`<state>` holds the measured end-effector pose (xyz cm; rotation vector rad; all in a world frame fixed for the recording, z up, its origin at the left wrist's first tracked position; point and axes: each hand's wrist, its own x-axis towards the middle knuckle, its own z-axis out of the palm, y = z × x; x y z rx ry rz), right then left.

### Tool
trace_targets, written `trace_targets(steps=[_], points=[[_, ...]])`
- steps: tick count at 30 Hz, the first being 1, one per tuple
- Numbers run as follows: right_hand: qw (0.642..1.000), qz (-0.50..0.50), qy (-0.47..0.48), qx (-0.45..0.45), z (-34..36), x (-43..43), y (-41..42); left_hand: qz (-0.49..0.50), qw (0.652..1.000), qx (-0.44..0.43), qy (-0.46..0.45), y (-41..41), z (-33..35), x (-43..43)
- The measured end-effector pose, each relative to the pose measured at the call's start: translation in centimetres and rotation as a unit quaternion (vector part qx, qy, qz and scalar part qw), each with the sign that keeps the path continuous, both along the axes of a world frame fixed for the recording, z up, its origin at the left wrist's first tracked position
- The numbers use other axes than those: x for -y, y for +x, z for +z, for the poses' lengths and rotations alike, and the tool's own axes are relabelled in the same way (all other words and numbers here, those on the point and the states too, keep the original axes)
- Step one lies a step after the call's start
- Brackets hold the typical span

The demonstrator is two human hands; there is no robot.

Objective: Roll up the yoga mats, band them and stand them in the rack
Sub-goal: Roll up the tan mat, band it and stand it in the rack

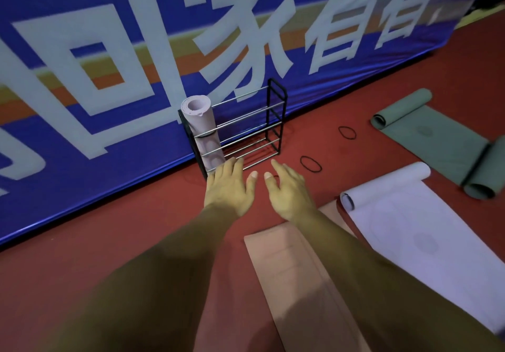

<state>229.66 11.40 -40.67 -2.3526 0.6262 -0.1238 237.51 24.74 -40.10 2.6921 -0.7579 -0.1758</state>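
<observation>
Rack (pixel 269 122): black frame with silver cross bars, stood on the red floor (pixel 131 242) against the blue banner (pixel 114 122).

Lilac mat (pixel 200 122): rolled, stood upright in the left end of the rack, and circled at mid-height by a black band (pixel 205 134).

Left hand (pixel 229 187): stretched forward, fingers straight and slightly spread, nothing held. Its fingertips are seen over the rack's lowest bars; contact cannot be told.

Right hand (pixel 289 190): stretched forward beside the left, fingers relaxed and spread, nothing held.

Loose bands: one black ring (pixel 310 164) is laid on the floor just right of the rack's foot, and a second ring (pixel 347 133) is laid farther back.

Pink mat (pixel 295 269): laid flat and unrolled beneath the forearms.

White mat (pixel 410 228): spread to the right of the pink mat, which it overlaps at the edge; its far end is curled into a small roll.

Green mat (pixel 437 138): laid at far right, with both ends partly rolled.
</observation>
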Motion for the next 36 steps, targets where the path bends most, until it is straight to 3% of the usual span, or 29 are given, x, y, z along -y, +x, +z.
trace_targets(steps=[10,20,36], points=[[0.993,-0.088,0.075,0.017,2.1,-3.1,-13.0,-0.040,0.994,-0.046,-0.090,-11.9,2.3,-3.0],[0.991,-0.099,0.077,-0.038,3.7,-9.8,-27.6,-0.091,0.996,-0.009,0.002,-25.3,3.8,-7.7],[0.991,-0.113,0.041,-0.066,0.5,-4.5,-54.8,-0.128,0.990,-0.026,0.052,-52.3,1.4,-2.6]])
